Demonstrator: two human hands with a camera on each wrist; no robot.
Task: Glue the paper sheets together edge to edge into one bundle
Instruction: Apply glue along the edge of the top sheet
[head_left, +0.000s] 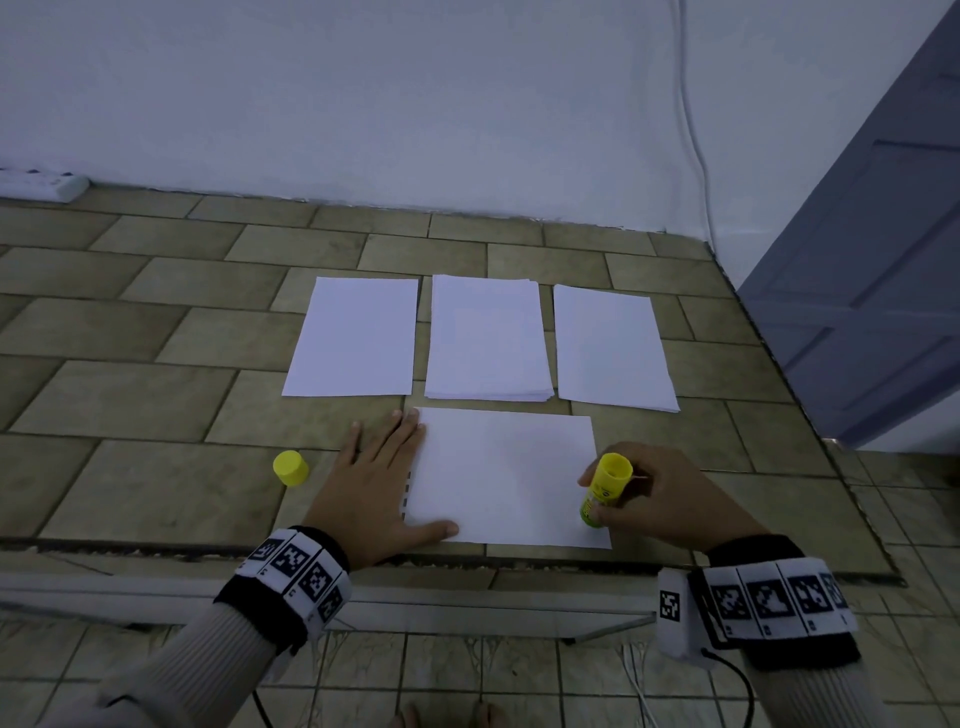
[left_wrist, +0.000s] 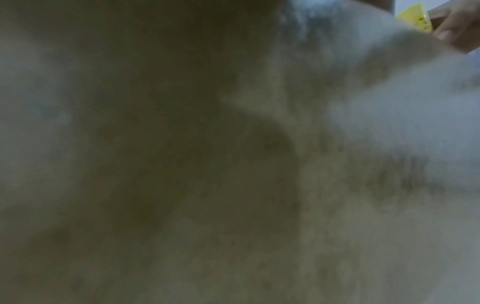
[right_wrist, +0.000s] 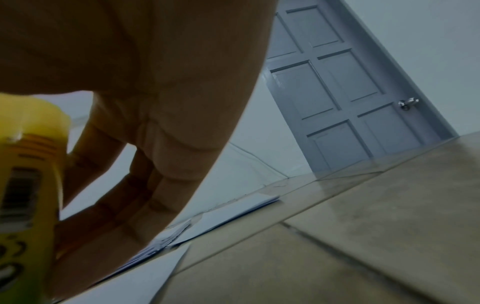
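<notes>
On the tiled platform, close to its near edge, lies the working sheet, a white page set crosswise, and everything reads off it. Left hand lies flat at the sheet's left edge, fingers straight and spread, fingertips over its far-left corner and the thumb pressing down on its near-left corner. Right hand is at the sheet's right edge, fingers and thumb wrapped round the yellow glue stick, which stands nearly upright with its lower end down at the paper's near-right corner; from the right wrist view the glue stick's label and barcode fill the left side, curled fingers behind it. Left of the sheet, well apart from it and beyond the left hand, sits the yellow cap on the tiles. Just beyond the sheet's far edge, three portrait piles line up side by side: left pile, middle pile visibly the thickest, right pile. Off to the right of the sheet stands a grey panelled door. Left wrist view is mostly dark blur, only a sliver of glue stick showing.
</notes>
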